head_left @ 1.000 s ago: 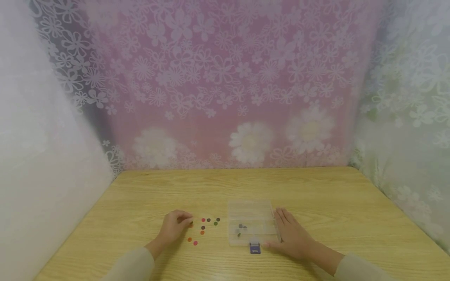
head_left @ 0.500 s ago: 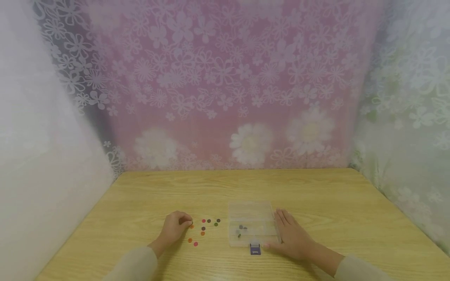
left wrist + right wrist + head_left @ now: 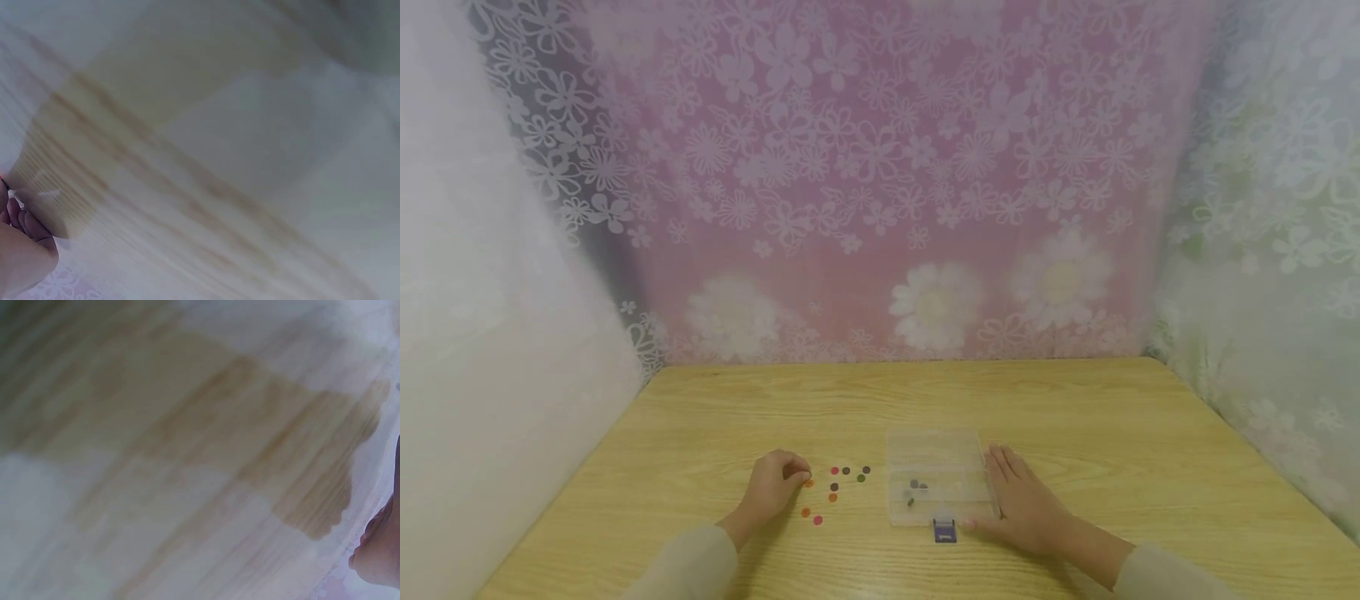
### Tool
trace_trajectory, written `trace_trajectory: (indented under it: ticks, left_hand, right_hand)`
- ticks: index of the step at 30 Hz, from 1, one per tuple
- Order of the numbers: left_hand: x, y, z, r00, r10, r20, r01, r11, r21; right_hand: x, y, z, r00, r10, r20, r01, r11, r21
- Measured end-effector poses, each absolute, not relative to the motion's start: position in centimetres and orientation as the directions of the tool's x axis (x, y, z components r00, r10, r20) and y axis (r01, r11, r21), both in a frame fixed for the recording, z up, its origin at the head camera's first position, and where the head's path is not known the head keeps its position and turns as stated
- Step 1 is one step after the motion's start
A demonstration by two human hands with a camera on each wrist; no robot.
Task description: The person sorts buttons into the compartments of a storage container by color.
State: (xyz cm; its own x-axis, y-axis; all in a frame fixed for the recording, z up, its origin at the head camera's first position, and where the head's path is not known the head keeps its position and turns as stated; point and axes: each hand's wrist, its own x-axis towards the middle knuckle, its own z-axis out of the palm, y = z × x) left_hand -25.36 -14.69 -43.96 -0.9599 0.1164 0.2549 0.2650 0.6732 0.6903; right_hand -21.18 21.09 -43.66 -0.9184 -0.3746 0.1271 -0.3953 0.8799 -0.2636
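In the head view my left hand point(image 3: 772, 485) pinches a small dark disc point(image 3: 808, 475) between thumb and fingertips, low over the table. An orange disc point(image 3: 808, 483) lies just under those fingertips. Other flat round discs are spread to the right, among them a pink disc point(image 3: 835, 471), a green disc point(image 3: 861, 478) and another orange disc point(image 3: 806, 512). My right hand point(image 3: 1028, 510) rests along the right side of a clear plastic box point(image 3: 932, 450), its fingers straight and thumb near the front edge. Several dark discs point(image 3: 914, 484) lie inside the box.
A purple latch point(image 3: 945, 531) sticks out from the box's front. The wood-grain table point(image 3: 760, 392) runs back to a pink flowered curtain point(image 3: 865, 208). Pale hangings point(image 3: 497, 333) stand at both sides. Both wrist views show mostly blurred table.
The left fingers have closed in on the dark disc at the group's left side. My right hand and the box stay in place, apart from a slight camera shift.
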Motion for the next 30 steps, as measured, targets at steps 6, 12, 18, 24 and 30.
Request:
trace_trajectory:
  ticks: [6, 12, 18, 24, 30]
  left_hand:
    - [-25.39, -14.75, -44.05, -0.957, 0.133, 0.258, 0.275, 0.697, 0.663]
    - [-25.38, -14.89, -44.16, -0.953, 0.145, 0.266, 0.290, 0.690, 0.663]
    - [-25.34, -14.88, -44.14, -0.962, 0.132, 0.241, 0.264, 0.688, 0.676]
    - [-25.50, -14.84, -43.91, -0.974, 0.109, 0.196, 0.218, 0.676, 0.704]
    - [-25.51, -14.89, -43.55, -0.979, 0.097, 0.180, 0.198, 0.666, 0.719]
  right_hand:
    - [-21.19, 21.09, -43.73, -0.919, -0.372, 0.133, -0.394, 0.883, -0.255]
    - [-21.13, 21.08, -43.79, -0.918, -0.370, 0.140, -0.394, 0.885, -0.247]
    - [-21.24, 21.12, -44.08, -0.919, -0.368, 0.142, -0.393, 0.884, -0.252]
    - [-21.26, 21.13, -44.13, -0.919, -0.366, 0.143, -0.392, 0.884, -0.254]
    - [-21.28, 21.10, -43.97, -0.915, -0.373, 0.151, -0.400, 0.884, -0.241]
